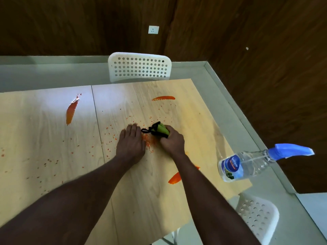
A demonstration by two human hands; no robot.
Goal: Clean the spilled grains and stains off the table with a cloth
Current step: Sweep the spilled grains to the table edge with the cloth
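A light wooden table (pixel 145 191) carries scattered orange grains and several orange-red smears: a long stain (pixel 71 111) at the far left, another stain (pixel 163 98) at the far right, a third stain (pixel 175 178) near my right forearm. My right hand (pixel 172 141) grips a bunched green cloth with black trim (pixel 160 129) and presses it on the table. My left hand (pixel 130 141) lies flat, fingers straight, just left of the cloth. A small heap of grains (pixel 149 141) sits between the two hands.
A clear spray bottle with a blue trigger (pixel 251 162) stands at the table's right edge. One white perforated chair (pixel 139 67) is behind the far edge, another chair (pixel 256 214) at the near right. Loose grains (pixel 47 160) dot the left half.
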